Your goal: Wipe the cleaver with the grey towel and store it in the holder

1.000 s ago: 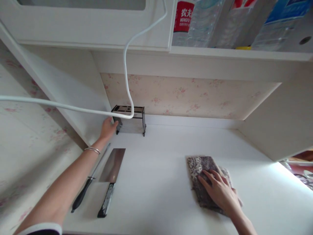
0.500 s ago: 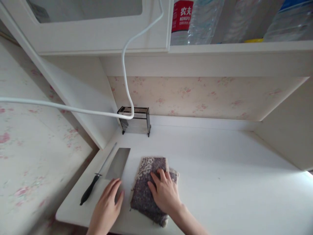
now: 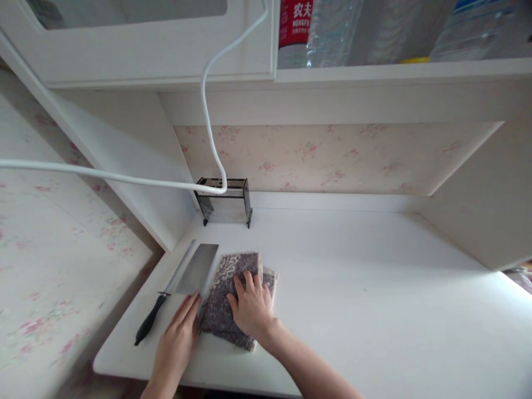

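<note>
A cleaver [image 3: 198, 269] lies flat at the left of the white counter, its wide blade pointing away from me. My left hand [image 3: 178, 335] is closed over its near end, with the fingers together and the thumb hidden; the handle is covered by it. Just to the right is a folded purple-grey cloth [image 3: 224, 310] with a cream pattern and frayed edges. My right hand [image 3: 251, 305] rests on top of this cloth, fingers spread. Left of the blade lies a honing steel [image 3: 150, 320] with a black handle.
A metal toaster [image 3: 224, 208] stands by the back wall. A white cable [image 3: 208, 111] hangs in front of the cupboard [image 3: 166, 58]. Plastic bottles [image 3: 332, 33] stand on the shelf above. The white counter [image 3: 353, 310] extends right, its front edge close to me.
The cloth has slid left toward the cleaver under my right hand. My left hand's fingers have drawn together by the cleaver's near end. The view has shifted slightly.
</note>
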Demonstrator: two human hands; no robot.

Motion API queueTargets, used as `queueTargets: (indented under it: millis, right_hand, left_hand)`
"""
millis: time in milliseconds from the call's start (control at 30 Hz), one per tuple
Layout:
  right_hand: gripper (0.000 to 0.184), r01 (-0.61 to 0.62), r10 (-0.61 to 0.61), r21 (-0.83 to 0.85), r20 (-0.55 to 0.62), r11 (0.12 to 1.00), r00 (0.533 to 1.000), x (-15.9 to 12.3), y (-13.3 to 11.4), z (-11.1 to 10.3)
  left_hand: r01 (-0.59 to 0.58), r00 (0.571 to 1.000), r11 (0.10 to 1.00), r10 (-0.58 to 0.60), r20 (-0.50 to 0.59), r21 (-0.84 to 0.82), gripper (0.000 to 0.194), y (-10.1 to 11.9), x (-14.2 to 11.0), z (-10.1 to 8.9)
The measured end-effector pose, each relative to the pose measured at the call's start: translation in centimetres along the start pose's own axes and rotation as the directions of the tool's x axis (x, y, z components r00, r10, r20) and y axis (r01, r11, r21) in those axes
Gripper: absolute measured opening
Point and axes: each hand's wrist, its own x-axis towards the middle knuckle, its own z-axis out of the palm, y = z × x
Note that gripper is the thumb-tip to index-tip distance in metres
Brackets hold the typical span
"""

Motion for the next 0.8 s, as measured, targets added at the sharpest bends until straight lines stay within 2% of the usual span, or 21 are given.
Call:
queueTargets:
  millis: [100,200,300,367,433,500,567,633,700,800]
  right_hand:
    - [0.048,0.008,-0.007,0.041,-0.029,0.999,1.000,-0.2,0.2,-0.4]
    - [0.042,0.064,-0.047,0.139,-0.117,0.988,0.992,-0.9,1.8,-1.9]
    - [0.034,0.058,0.001,0.252,-0.228,0.966,0.974,-2.1,4.6,-3.6]
    - [0.034,-0.019,0.091,0.315,-0.217,0.949,0.972,-2.9,6.8,-4.3]
    - [0.035,-0.101,0.170,0.348,-0.172,0.932,0.970,-3.6,8.6,-4.4]
    - [0.037,-0.144,0.212,0.376,-0.146,0.915,0.966,-4.3,9.9,-4.0]
    - [0.040,-0.165,0.245,0.433,-0.136,0.886,0.960,-5.0,10.8,-3.5]
    - [0.042,-0.181,0.279,0.504,-0.126,0.845,0.952,-5.6,11.3,-3.1]
    - [0.040,-0.199,0.315,0.559,-0.118,0.805,0.942,-6.1,11.7,-2.9]
    - [0.039,-0.202,0.332,0.598,-0.114,0.776,0.936,-6.5,12.0,-2.8]
  left_hand:
    - [-0.027,1.000,1.000,0.028,-0.008,0.005,0.054,-0.1,0.5,-0.4]
    - [-0.012,0.997,1.000,0.011,-0.082,-0.010,0.046,0.6,1.1,-1.3]
    - [0.015,0.984,0.992,-0.037,-0.175,-0.128,0.033,3.0,1.9,-2.3]
    - [0.010,0.981,0.956,-0.065,-0.181,-0.292,0.027,5.7,2.7,-3.0]
    - [0.025,0.993,0.878,-0.077,-0.091,-0.479,0.024,9.1,3.7,-3.6]
    - [0.082,0.996,0.769,-0.049,0.071,-0.634,0.022,12.9,5.0,-4.1]
    - [0.129,0.976,0.668,0.046,0.213,-0.733,0.024,16.4,6.5,-4.5]
    - [0.150,0.950,0.588,0.135,0.280,-0.795,0.026,19.2,8.0,-4.3]
    - [0.180,0.932,0.526,0.179,0.315,-0.831,0.028,20.9,9.6,-3.4]
    - [0.246,0.906,0.485,0.194,0.377,-0.839,0.027,21.7,11.5,-0.7]
